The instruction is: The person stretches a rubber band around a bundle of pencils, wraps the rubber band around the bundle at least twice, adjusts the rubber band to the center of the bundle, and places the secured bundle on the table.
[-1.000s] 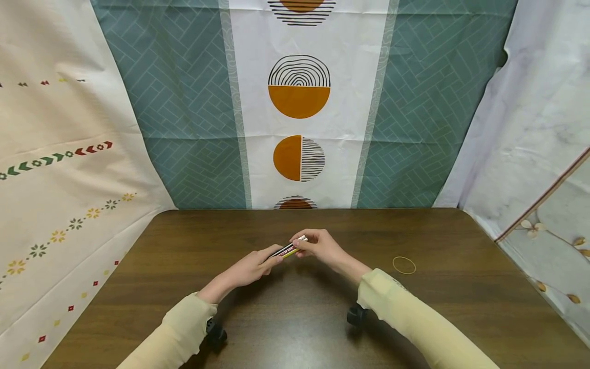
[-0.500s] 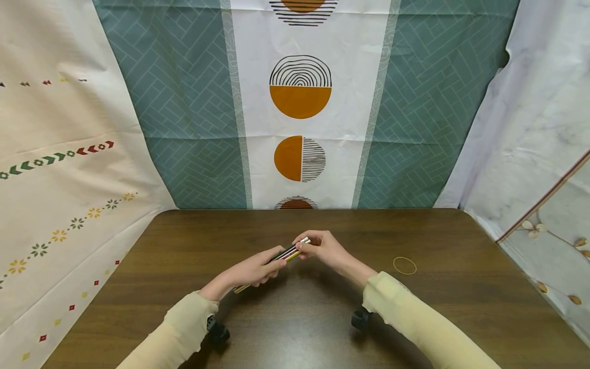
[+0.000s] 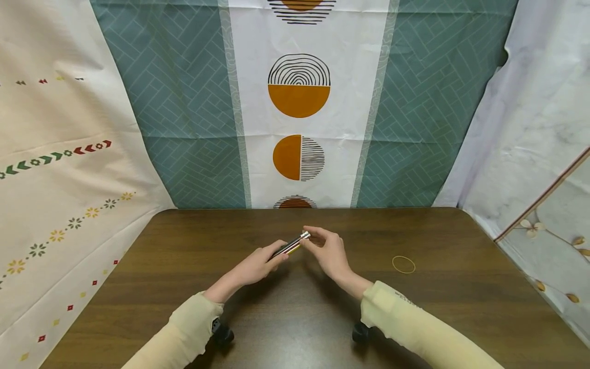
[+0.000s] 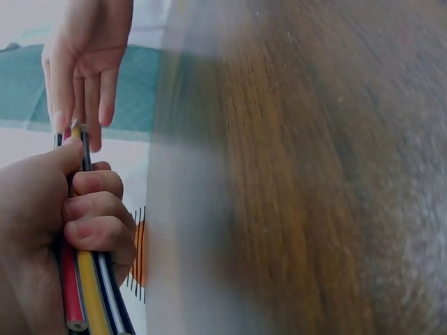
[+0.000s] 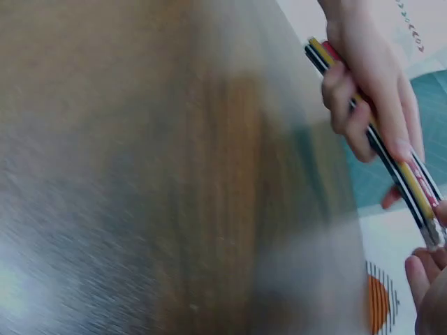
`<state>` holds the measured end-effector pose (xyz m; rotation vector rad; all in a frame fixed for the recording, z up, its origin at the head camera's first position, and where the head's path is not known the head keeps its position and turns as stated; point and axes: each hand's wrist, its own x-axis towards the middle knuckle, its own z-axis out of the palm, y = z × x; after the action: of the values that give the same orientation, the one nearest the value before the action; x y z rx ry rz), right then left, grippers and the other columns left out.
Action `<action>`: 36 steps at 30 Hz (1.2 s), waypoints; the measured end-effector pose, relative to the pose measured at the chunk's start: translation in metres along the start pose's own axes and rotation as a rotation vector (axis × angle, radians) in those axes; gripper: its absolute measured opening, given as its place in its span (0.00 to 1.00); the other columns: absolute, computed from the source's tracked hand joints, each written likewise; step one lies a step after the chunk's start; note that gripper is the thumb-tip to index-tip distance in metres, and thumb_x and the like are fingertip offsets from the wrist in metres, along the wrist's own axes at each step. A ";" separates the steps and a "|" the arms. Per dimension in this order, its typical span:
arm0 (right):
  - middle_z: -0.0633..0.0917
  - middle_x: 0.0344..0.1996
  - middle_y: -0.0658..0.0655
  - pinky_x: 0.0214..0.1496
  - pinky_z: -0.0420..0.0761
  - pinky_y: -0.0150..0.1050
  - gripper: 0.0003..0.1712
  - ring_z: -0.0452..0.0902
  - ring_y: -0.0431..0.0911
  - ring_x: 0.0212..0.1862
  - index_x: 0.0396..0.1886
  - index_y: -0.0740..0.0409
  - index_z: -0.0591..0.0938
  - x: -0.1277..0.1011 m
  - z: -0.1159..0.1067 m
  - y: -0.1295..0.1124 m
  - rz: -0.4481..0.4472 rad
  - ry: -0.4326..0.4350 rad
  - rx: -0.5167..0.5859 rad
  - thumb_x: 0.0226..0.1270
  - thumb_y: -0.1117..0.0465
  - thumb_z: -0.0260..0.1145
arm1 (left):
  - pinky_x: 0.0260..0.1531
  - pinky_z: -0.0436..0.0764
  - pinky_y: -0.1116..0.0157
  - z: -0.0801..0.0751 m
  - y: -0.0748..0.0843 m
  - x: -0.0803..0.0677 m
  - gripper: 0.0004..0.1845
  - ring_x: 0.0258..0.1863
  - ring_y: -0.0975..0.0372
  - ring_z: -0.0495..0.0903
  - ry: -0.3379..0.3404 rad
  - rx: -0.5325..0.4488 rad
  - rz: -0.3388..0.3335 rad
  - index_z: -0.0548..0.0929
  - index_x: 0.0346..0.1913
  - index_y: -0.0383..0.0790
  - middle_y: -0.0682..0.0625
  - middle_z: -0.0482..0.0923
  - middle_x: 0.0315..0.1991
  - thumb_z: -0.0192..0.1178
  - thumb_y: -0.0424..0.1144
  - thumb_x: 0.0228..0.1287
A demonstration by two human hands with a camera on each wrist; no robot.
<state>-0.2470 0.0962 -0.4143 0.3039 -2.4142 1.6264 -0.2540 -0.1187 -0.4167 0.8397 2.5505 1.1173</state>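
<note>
The left grip point(image 3: 257, 265) is curled round a slanted bundle of red, yellow and black-striped wooden pencils point(image 3: 290, 246) above the brown wood-grain bench point(image 3: 295, 318). The right grip point(image 3: 329, 253), fingers loosely extended, is parted about their far ends point(image 3: 305, 235); contact cannot be told.

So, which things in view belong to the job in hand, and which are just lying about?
In the job:
pencils, gripped in the left hand
right hand, at the pencils' ends

Apparently just there:
yellow loop, untouched on the table; whether it's needed isn't clear
curtain, only a backdrop
</note>
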 end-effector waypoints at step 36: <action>0.55 0.78 0.61 0.73 0.64 0.49 0.52 0.55 0.55 0.77 0.80 0.58 0.48 -0.024 -0.010 -0.005 0.026 -0.231 0.129 0.65 0.65 0.70 | 0.24 0.67 0.68 0.000 0.010 0.009 0.15 0.21 0.66 0.65 0.031 0.049 0.019 0.74 0.60 0.51 0.54 0.68 0.26 0.50 0.49 0.76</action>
<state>-0.2225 0.1053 -0.4133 0.5096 -2.4880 1.8561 -0.2572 -0.1080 -0.4090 0.8668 2.6109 1.0854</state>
